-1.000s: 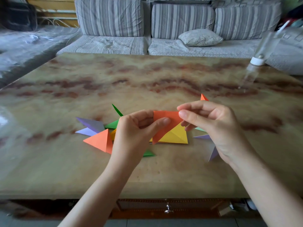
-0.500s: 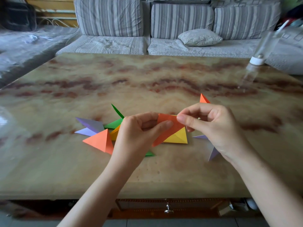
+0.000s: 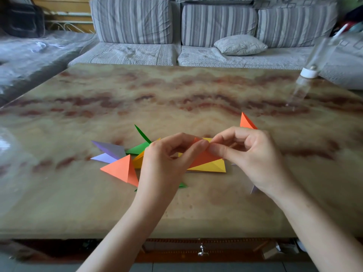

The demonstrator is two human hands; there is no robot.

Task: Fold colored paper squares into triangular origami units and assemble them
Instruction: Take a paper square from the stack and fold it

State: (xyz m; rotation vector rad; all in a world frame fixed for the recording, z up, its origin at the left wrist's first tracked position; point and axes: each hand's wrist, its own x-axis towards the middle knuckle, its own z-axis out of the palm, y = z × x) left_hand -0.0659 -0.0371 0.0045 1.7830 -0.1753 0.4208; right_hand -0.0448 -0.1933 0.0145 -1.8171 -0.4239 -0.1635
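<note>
Fingers (image 3: 197,148) of both hands are curled in a pinch on the orange unit (image 3: 204,158) at frame centre: the left hand (image 3: 163,165) grips its left part and the right hand (image 3: 255,160) its top edge, above the yellow unit (image 3: 215,167) on the table (image 3: 176,213). Risk: uneven finger pressure could skew the crease or tear the paper. Upper right: a bottle (image 3: 309,73). No writing is legible.

I cannot read folds on the orange paper (image 3: 206,159) (fingers (image 3: 194,152) cover most); the purple piece (image 3: 253,189) lies nearly hidden.
</note>
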